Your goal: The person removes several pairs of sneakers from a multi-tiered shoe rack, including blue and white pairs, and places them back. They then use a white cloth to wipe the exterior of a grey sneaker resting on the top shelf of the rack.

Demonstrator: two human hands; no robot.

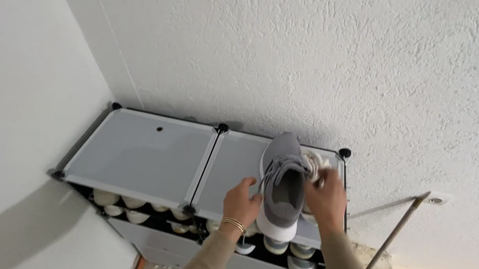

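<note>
Two hands meet on one grey sneaker (283, 185) resting on the shoe rack (144, 154) top, toward its right edge. Our left hand (242, 204) cups the heel side, fingers curled; our right hand (325, 199) grips the tongue and a pale shoe (315, 164) behind it. Judging by this, the sneaker is set down but not released.

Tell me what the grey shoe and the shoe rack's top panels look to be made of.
Grey shoe: probably knit or mesh fabric, matte, with a white sole that looks like rubber or foam. Top panels: likely smooth grey plastic with a faint sheen, in thin black frames, perhaps metal.
</note>
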